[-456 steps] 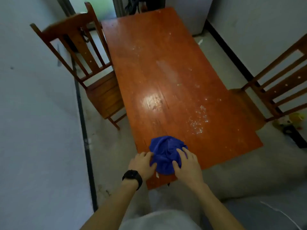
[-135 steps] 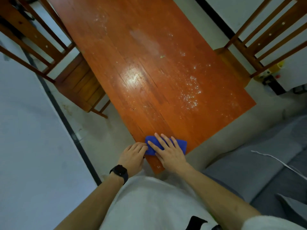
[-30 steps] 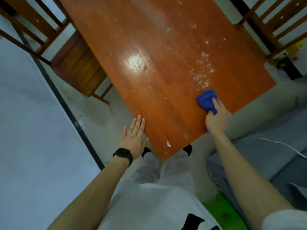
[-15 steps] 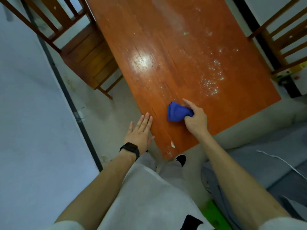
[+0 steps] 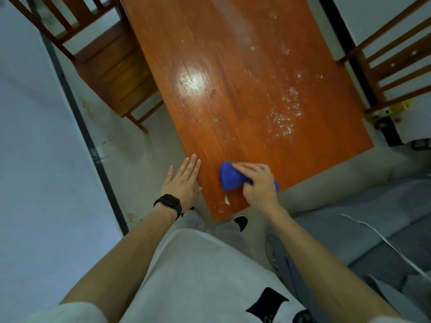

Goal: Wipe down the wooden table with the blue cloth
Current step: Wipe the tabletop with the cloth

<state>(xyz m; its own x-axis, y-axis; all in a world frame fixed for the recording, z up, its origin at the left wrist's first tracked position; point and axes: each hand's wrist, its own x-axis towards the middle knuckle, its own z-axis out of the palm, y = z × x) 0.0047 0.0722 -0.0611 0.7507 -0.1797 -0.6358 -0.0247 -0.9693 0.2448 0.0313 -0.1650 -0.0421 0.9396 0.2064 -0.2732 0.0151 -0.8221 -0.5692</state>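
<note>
Right hand (image 5: 257, 185): fingers curled, bunched blue cloth (image 5: 229, 177) gripped and pressed near the orange-brown wooden tabletop's (image 5: 245, 94) near edge. Left hand (image 5: 184, 180): laid flat, fingers straight, nothing held, at the tabletop's left edge.

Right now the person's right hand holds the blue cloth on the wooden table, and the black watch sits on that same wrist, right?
Not quite. The head view shows the black watch on the left wrist, behind the flat left hand. The right hand does hold the blue cloth on the wooden table.
</note>
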